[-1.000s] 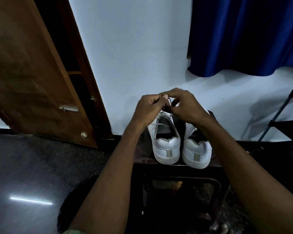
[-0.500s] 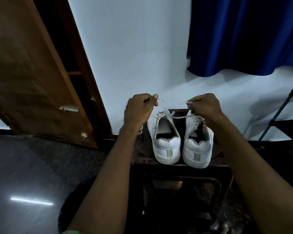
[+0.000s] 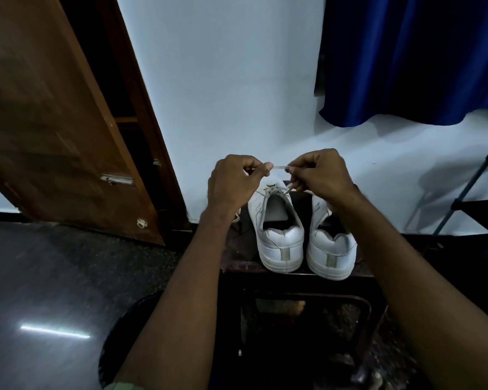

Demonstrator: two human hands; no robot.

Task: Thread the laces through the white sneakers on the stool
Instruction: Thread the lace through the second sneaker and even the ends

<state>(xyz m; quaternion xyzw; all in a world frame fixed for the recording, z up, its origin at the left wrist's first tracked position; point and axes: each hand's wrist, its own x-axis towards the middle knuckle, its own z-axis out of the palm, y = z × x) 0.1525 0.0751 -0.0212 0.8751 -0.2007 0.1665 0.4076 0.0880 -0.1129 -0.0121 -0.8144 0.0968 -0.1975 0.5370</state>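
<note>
**Sneakers on the stool, lace held between both hands**

The sneakers stand side by side on the stool [image 3: 238, 250], heels toward its near edge, toes toward the wall [image 3: 223, 94]. I see the left sneaker [image 3: 279, 237] near the middle of the stool top and the right sneaker [image 3: 331, 253] just beside it, toward the right edge; their sides look close, though I cannot tell whether they touch.

My left hand [image 3: 233, 182] is curled, thumb and forefinger pinching one end of the lace [image 3: 279, 167]. My right hand [image 3: 317, 174] is curled too and pinches the lace at its other side, so a short stretch runs nearly level between the two hands, above the tongue of the left sneaker. Below the right hand a bit of lace drops toward the top eyelets of the left sneaker. The right forearm crosses over the front part of the right sneaker and hides it.

Another pale strand shows at the stool's left edge, under my left wrist; what it is I cannot tell.

A wooden door [image 3: 54, 122] leans open on the left, and a blue curtain [image 3: 406, 57] hangs at the upper right.
</note>
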